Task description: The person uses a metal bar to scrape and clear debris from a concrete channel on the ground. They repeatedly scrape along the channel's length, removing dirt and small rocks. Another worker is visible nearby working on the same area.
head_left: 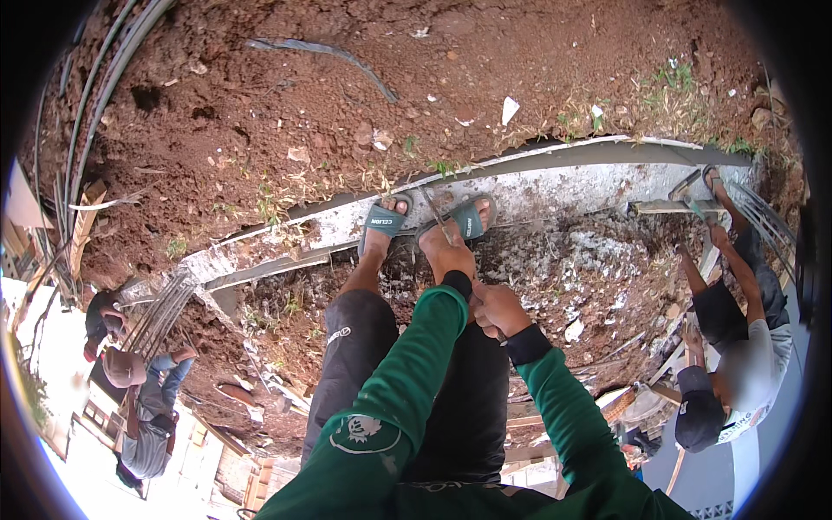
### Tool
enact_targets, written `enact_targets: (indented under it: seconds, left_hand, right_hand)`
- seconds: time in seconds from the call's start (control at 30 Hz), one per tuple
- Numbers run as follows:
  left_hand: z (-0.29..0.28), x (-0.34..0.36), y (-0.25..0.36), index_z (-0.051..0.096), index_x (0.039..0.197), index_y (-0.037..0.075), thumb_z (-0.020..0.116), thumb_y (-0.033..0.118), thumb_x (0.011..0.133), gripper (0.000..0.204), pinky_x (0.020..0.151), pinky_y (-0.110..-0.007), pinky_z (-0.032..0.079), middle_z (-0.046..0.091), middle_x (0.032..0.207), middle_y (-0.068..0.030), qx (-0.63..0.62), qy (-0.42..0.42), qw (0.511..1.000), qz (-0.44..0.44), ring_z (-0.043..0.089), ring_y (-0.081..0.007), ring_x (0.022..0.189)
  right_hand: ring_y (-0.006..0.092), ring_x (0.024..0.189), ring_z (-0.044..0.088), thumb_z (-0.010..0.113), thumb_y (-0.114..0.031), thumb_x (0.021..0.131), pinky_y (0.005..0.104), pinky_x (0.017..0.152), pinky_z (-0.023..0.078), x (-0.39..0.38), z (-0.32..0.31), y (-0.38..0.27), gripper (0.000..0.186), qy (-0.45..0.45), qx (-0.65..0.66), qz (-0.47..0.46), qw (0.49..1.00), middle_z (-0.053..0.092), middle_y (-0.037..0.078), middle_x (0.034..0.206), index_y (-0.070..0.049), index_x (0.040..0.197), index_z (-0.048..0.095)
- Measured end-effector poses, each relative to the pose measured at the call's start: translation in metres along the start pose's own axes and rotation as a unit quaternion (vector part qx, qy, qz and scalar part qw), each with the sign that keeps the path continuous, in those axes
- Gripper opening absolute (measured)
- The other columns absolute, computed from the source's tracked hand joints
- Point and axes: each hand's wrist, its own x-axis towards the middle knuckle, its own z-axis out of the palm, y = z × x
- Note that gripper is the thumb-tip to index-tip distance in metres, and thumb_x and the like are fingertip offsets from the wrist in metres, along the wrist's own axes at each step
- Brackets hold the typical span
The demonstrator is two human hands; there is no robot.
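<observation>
My left hand (450, 256) is closed around a thin metal bar (432, 208), whose far end reaches down between my sandaled feet. Close behind it, at the left cuff, is my right hand (500, 309), curled into a fist. A dark tip at its lower edge lines up with the bar, so it seems to grip the same bar; the fingers hide most of that part. Under my feet lies a pale, narrow concrete beam (342, 227). The bar's tip is at the beam, but whether it touches cannot be made out.
Red soil (286, 113) spreads beyond the beam, with a grey strip (334, 49) on it. Bundled steel rods (160, 308) stick out at the left, more rods (767, 217) at the right. A co-worker (737, 373) crouches at right, another person (147, 416) at left. Timber forms edge the beam.
</observation>
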Motion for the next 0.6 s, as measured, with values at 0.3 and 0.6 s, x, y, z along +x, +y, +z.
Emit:
enact_targets:
  seconds: [0.3,0.6]
  left_hand:
    - [0.028,-0.014,-0.007,0.065,0.078,-0.011,0.046,0.038,0.095,0.055,0.077,-0.052,0.046,0.062,0.079,-0.0321,-0.017,-0.083,0.937,-0.338,0.06,-0.0481,0.084]
    - [0.03,-0.03,-0.005,0.061,0.087,-0.008,0.046,0.038,0.096,0.05,0.078,-0.054,0.044,0.063,0.088,-0.0299,-0.028,-0.056,0.934,-0.35,0.058,-0.0477,0.087]
  right_hand:
    - [0.0293,0.037,0.053,0.04,-0.027,0.098,0.0418,0.041,0.043,0.017,-0.015,0.01,0.043,0.037,-0.385,-0.244,0.889,0.052,0.013,0.048,0.002,0.071,0.058]
    - [0.0371,0.057,0.054,0.035,-0.03,0.099,0.0469,0.059,0.04,0.059,-0.043,0.062,0.051,0.104,-0.37,-0.246,0.89,0.055,0.019,0.059,0.004,0.068,0.058]
